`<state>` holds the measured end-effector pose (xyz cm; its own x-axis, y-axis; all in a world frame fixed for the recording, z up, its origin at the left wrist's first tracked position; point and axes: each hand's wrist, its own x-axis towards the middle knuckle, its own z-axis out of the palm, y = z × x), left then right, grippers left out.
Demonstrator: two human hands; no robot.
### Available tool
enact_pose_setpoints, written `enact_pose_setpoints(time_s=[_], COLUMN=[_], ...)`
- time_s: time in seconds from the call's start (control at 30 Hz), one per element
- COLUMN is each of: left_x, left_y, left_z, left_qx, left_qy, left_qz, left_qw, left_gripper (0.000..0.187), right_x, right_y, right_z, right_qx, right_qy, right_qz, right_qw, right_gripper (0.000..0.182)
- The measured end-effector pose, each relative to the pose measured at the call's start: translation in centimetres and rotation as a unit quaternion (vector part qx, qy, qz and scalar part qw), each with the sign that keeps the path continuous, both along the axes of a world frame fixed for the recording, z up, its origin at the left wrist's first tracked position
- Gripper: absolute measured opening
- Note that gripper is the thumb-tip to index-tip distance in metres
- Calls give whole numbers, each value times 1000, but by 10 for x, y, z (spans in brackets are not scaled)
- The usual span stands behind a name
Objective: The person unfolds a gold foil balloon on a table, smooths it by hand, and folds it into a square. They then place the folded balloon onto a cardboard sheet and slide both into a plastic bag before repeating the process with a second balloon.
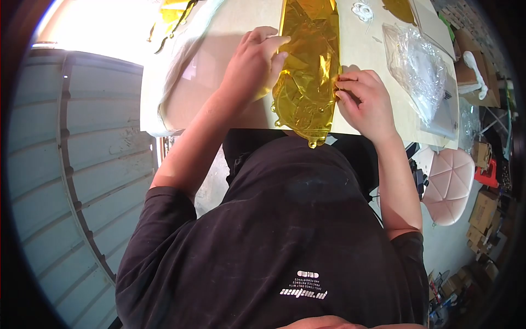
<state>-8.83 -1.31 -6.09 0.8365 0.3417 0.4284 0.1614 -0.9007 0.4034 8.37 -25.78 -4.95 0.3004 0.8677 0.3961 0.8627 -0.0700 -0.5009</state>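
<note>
A shiny gold foil balloon, flat and folded into a long strip, lies on the pale table with its rounded, tabbed end hanging over the near edge. My left hand is at the strip's left side, index finger and thumb apart, fingertips at the foil's edge. At the right edge of the foil, my right hand pinches the border between thumb and fingers.
Clear plastic packaging lies on the table's right side, with a coil of white string farther back. More gold foil is at the far left. A padded pink chair stands right of the table.
</note>
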Motion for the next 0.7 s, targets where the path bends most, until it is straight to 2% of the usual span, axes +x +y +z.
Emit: enact_pose_setpoints(time_s=[0.07,0.13,0.2,0.23,0.33,0.37,0.43,0.57,0.7], left_x=[0,-1,-4,-4,-5,-5,-6,-9,-8], left_y=[0,-6,-9,-10,-14,-15,-17,-20,-22], left_z=[3,10,8,6,-2,-2,-2,-3,-1], left_qx=[-21,-79,-80,-81,-53,-53,-52,-45,-46], left_qy=[-17,21,39,55,22,23,20,2,-10], left_qz=[25,69,57,43,46,45,48,42,37], left_qw=[999,994,994,994,997,997,997,998,998], left_gripper=[30,29,29,30,31,31,31,30,31], right_x=[-3,-10,-23,-26,-33,-34,-34,-31,-31], right_y=[1,2,7,12,28,32,41,47,52], right_z=[1,3,11,15,17,19,24,11,18], right_qx=[30,58,-14,-13,-97,-98,-193,-164,-200], right_qy=[-6,-11,101,100,52,53,35,11,123], right_qz=[-36,-71,-218,-219,-236,-237,-257,-251,-244], right_qw=[999,996,971,971,965,965,946,954,941], right_gripper=[13,13,21,21,44,44,43,41,34])
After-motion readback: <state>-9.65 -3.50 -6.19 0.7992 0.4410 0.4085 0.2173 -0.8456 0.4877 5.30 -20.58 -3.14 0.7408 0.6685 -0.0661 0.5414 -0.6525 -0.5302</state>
